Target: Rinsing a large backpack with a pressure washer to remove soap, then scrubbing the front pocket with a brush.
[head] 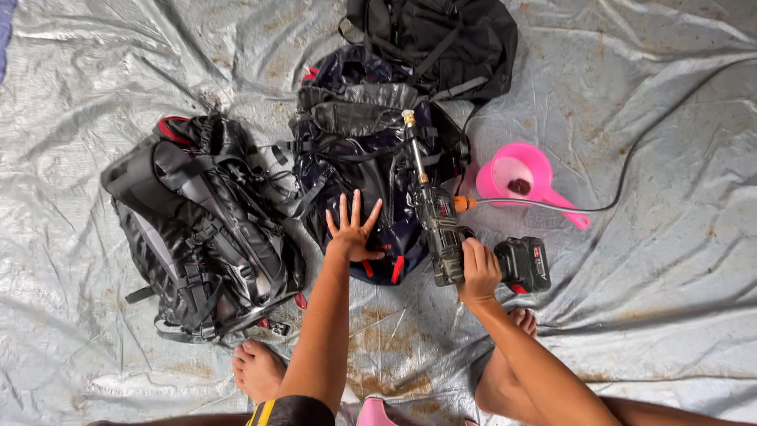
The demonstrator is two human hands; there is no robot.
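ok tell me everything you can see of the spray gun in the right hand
The camouflage-patterned cordless spray gun lies over the wet dark navy backpack, its thin metal lance with a brass nozzle pointing away from the person. A black and red battery sits at its base, an orange fitting takes a grey hose. The right hand grips its handle.

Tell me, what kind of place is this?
Probably an outdoor washing spot on the ground. A wet, stained grey tarp covers it, backpacks lie on it, and the right hand holds a spray gun.
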